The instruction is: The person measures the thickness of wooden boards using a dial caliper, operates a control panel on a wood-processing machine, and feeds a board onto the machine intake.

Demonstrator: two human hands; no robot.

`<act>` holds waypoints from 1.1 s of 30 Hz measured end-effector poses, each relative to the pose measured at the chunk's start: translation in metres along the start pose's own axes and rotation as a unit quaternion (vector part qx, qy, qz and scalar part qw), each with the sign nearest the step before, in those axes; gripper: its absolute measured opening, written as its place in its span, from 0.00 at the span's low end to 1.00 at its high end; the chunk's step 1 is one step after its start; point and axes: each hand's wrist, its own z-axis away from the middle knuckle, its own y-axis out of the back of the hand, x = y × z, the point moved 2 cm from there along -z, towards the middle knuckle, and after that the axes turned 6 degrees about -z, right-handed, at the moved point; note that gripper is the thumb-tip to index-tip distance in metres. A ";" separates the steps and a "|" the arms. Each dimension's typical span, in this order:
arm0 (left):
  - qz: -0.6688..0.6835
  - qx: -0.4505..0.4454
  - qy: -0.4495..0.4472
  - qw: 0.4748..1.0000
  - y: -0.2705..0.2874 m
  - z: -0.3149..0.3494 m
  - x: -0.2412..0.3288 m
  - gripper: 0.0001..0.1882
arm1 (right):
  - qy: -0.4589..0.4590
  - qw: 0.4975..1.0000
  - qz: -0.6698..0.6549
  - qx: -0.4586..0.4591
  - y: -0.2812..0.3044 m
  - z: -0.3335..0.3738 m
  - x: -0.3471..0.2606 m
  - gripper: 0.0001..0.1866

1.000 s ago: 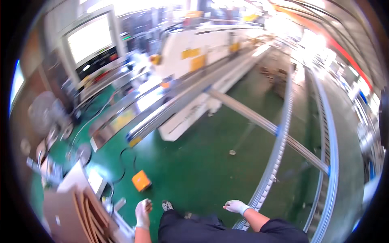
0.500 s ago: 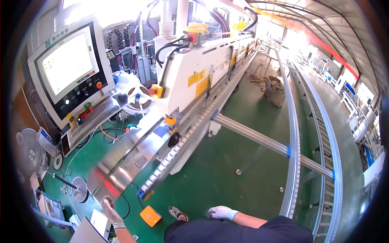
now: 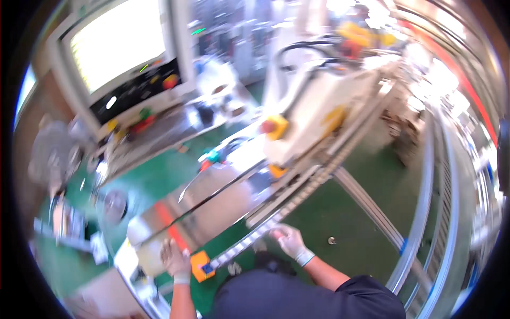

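Observation:
My left hand (image 3: 176,259), in a pale glove, is at the near end of a shiny metal table (image 3: 212,204), beside a red stripe across it. Its fingers look loosely stretched out, with nothing visible in them. My right hand (image 3: 290,242), also gloved and with pinkish fingertips, is beside the near end of a roller rail (image 3: 249,238). Its fingers point left, slightly bent and apart, and I see no object in them. Motion blur hides whether either hand touches a surface. An orange box-like thing (image 3: 200,265) lies low between my hands, by the rail's end.
A control panel with a bright screen (image 3: 119,42) stands at the far left above a ledge (image 3: 159,135). A long white machine (image 3: 319,101) with a red-and-yellow button (image 3: 273,127) runs away to the right. Blue-edged conveyor rails (image 3: 422,212) curve along the right side, joined by a metal crossbar (image 3: 372,207).
The view has swung left and closer to the panel and metal table. My right hand has risen from beside my body to the roller rail. My left hand has moved up along the table's end.

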 end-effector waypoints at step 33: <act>0.721 0.134 0.268 0.625 0.055 -0.345 -0.229 0.21 | 0.028 0.980 -0.193 -0.031 -0.112 -0.485 -0.072 0.30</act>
